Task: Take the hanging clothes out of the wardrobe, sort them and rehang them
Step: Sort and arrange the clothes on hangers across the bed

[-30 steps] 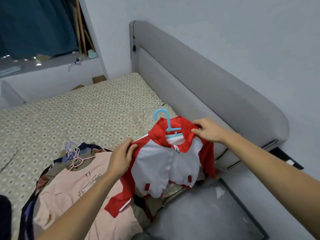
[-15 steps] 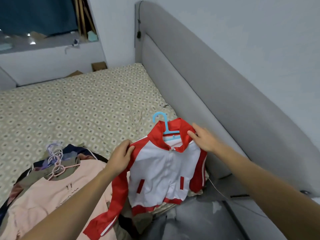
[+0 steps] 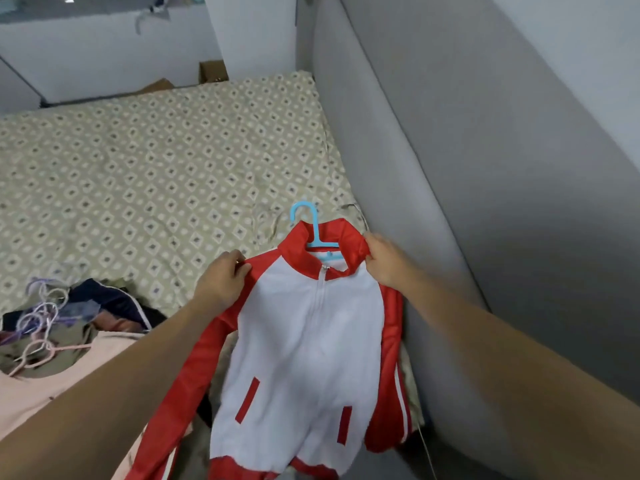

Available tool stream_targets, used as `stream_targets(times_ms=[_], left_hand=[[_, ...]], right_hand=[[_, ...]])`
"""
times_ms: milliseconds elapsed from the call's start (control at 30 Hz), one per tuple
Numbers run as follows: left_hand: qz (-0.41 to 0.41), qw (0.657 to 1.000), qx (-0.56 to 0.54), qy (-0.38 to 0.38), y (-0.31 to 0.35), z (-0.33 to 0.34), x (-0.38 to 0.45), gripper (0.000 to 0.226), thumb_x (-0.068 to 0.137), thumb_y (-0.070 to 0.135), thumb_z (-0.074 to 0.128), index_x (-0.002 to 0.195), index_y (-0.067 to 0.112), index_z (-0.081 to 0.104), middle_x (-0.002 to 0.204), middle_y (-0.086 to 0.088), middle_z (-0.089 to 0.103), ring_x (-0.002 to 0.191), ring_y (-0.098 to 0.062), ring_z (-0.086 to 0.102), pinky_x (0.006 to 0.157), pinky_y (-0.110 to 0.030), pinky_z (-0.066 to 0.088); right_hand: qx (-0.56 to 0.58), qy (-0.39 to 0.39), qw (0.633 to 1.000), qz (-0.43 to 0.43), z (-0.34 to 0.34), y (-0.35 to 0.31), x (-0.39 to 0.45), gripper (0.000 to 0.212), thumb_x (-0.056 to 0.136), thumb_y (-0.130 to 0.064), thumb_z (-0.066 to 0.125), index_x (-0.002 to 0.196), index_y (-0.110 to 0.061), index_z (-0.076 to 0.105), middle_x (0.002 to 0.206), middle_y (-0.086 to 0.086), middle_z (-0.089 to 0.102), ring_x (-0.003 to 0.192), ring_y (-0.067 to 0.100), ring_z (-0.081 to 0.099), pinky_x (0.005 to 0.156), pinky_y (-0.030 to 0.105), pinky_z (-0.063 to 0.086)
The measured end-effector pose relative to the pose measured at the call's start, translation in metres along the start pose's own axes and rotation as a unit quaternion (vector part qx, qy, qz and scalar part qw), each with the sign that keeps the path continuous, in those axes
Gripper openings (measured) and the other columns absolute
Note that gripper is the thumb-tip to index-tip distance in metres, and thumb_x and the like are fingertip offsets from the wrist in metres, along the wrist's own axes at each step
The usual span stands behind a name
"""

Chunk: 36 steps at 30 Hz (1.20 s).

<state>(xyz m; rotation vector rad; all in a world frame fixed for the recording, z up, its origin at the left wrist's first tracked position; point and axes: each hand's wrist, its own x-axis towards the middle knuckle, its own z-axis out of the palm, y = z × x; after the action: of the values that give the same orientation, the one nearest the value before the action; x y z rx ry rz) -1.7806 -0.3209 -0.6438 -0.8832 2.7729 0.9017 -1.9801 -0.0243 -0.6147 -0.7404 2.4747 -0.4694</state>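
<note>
Both hands are holding up a red and white jacket (image 3: 308, 344) on its blue hanger (image 3: 313, 230) over the bed (image 3: 138, 174): left hand (image 3: 223, 282) pinching 1 shoulder, right hand (image 3: 386, 263) gripping the collar.

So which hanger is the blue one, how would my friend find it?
Start at the patterned bed beside the grey headboard. Near the headboard, two hands hold up a red and white jacket; the blue hanger pokes out of its collar. The other hangers, on the clothes pile at the left, are pink and purple.
</note>
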Motion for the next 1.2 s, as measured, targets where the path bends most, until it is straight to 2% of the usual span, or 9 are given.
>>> stream_targets(times_ms=[167,233,367,500,600,700,900,1000,1200], left_hand=[[-0.041,0.999,0.030,-0.013,-0.009,0.041,0.051,0.018,0.103,0.022,0.056,0.110,0.007,0.063,0.108,-0.014,0.060,0.106,-0.036,0.058,0.085,-0.044,0.047],[-0.049,0.997,0.053,-0.014,-0.014,0.050,0.056,0.022,0.103,0.022,0.054,0.118,0.009,0.063,0.115,-0.013,0.057,0.114,-0.036,0.055,0.090,-0.049,0.048],[-0.085,0.992,0.090,-0.009,-0.018,0.052,0.045,0.041,0.103,0.026,0.055,0.141,0.012,0.054,0.134,-0.014,0.050,0.129,-0.037,0.046,0.098,-0.055,0.047],[-0.083,0.991,0.108,-0.004,-0.021,0.036,0.022,0.045,0.104,0.031,0.052,0.146,0.014,0.050,0.136,-0.012,0.051,0.130,-0.036,0.047,0.098,-0.054,0.046],[-0.083,0.989,0.119,0.002,-0.029,0.015,0.000,0.048,0.104,0.035,0.052,0.148,0.016,0.049,0.135,-0.011,0.053,0.128,-0.037,0.049,0.096,-0.053,0.045],[-0.097,0.986,0.136,-0.004,-0.041,-0.009,-0.029,0.062,0.099,0.052,0.041,0.150,0.018,0.047,0.138,-0.011,0.053,0.128,-0.037,0.049,0.094,-0.053,0.047],[-0.134,0.980,0.148,0.015,-0.079,-0.068,-0.109,0.082,0.091,0.069,0.025,0.153,0.020,0.045,0.138,-0.011,0.053,0.129,-0.037,0.048,0.097,-0.051,0.046],[-0.165,0.974,0.150,0.025,-0.107,-0.098,-0.157,0.082,0.089,0.072,0.022,0.153,0.025,0.043,0.147,-0.008,0.051,0.137,-0.034,0.045,0.103,-0.051,0.045],[-0.233,0.962,0.129,0.058,-0.176,-0.153,-0.241,0.077,0.089,0.068,0.027,0.153,0.029,0.042,0.145,-0.005,0.050,0.131,-0.032,0.046,0.096,-0.050,0.044]], right_hand=[[-0.053,-0.007,0.999,-0.002,0.033,0.033,0.059,0.058,0.089,-0.001,0.060,0.144,-0.011,0.043,0.137,0.017,0.055,0.123,0.042,0.056,0.097,0.047,0.050],[-0.067,0.002,0.998,0.000,0.047,0.041,0.068,0.065,0.087,-0.003,0.064,0.147,-0.014,0.041,0.137,0.014,0.053,0.127,0.040,0.052,0.100,0.047,0.049],[-0.105,0.048,0.993,-0.004,0.065,0.035,0.070,0.065,0.092,-0.013,0.061,0.152,-0.017,0.038,0.136,0.011,0.049,0.127,0.036,0.047,0.101,0.048,0.045],[-0.099,0.086,0.989,-0.068,0.075,0.013,0.061,0.062,0.091,-0.020,0.061,0.149,-0.016,0.043,0.129,0.009,0.054,0.117,0.034,0.053,0.106,0.047,0.042],[-0.070,0.056,0.991,-0.095,0.082,-0.018,0.052,0.061,0.095,-0.026,0.060,0.152,-0.016,0.042,0.129,0.007,0.054,0.119,0.030,0.051,0.101,0.045,0.047],[-0.068,0.024,0.991,-0.113,0.089,-0.052,0.038,0.060,0.098,-0.034,0.059,0.153,-0.019,0.040,0.132,0.005,0.053,0.123,0.029,0.048,0.093,0.044,0.048],[-0.062,-0.003,0.986,-0.157,0.107,-0.129,0.006,0.058,0.100,-0.039,0.057,0.152,-0.018,0.042,0.141,0.005,0.053,0.129,0.029,0.048,0.099,0.045,0.048],[-0.056,-0.023,0.981,-0.183,0.121,-0.180,-0.016,0.059,0.100,-0.041,0.056,0.153,-0.019,0.041,0.145,0.005,0.050,0.135,0.029,0.045,0.102,0.048,0.047],[-0.088,-0.052,0.963,-0.250,0.159,-0.295,-0.053,0.058,0.101,-0.043,0.053,0.153,-0.022,0.038,0.143,0.003,0.049,0.132,0.027,0.044,0.100,0.046,0.045]])
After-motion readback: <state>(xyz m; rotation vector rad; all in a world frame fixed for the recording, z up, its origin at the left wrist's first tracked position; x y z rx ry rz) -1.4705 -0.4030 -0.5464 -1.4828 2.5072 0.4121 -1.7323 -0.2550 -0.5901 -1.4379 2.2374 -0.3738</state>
